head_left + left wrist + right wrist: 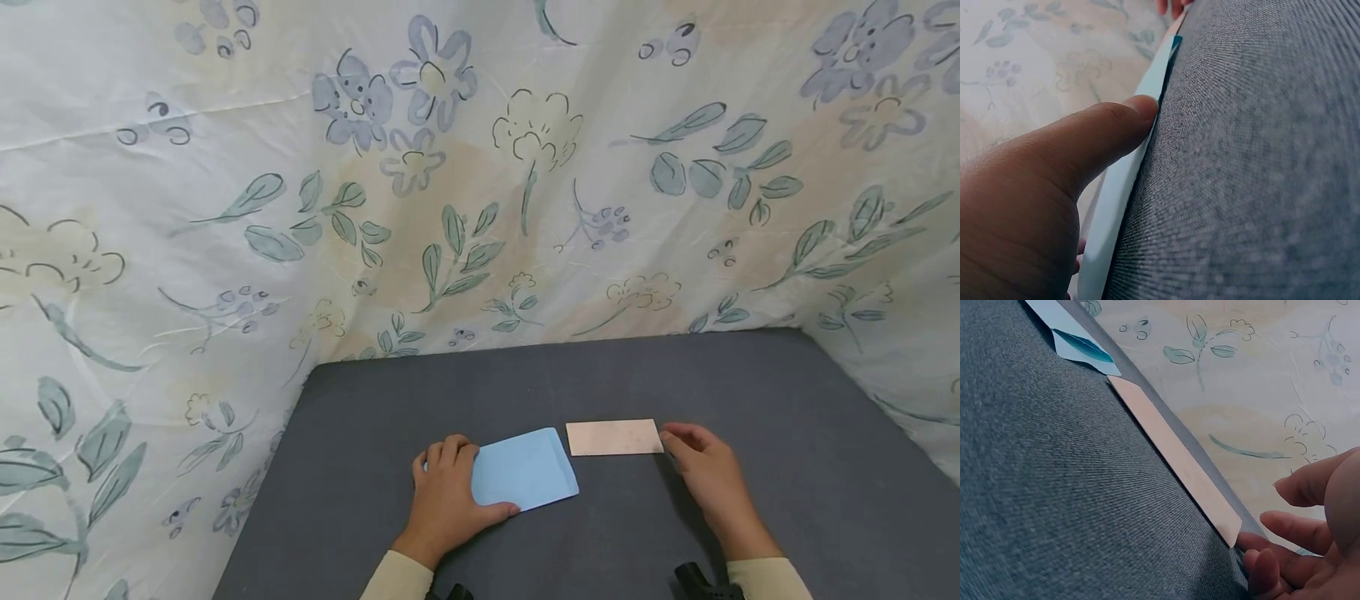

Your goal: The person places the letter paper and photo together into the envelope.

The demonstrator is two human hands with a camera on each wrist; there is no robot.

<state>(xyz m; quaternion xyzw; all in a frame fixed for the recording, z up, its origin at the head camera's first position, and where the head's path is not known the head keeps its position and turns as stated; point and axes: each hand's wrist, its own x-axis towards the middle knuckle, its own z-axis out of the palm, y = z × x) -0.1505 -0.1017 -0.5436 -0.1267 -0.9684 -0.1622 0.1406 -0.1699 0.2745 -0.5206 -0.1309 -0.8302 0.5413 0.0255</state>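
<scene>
A light blue envelope [525,471] lies on the dark grey table, its mouth end toward the right. My left hand [448,504] grips its left part, thumb along the near edge and fingers at the far side. In the left wrist view the thumb [1110,128] presses on the envelope [1125,181]. Right of it lies a flat pale pink card [613,437]. My right hand [697,471] is at the card's right end. In the right wrist view its fingers are spread, and one fingertip touches or nearly touches the card [1175,459]. The envelope's mouth [1082,344] gapes slightly there.
The dark grey table [420,392] has a rounded back edge. White cloth [480,275] printed with flowers and leaves hangs behind and beside it. Black straps or camera mounts [705,583] sit by both wrists, under cream sleeves.
</scene>
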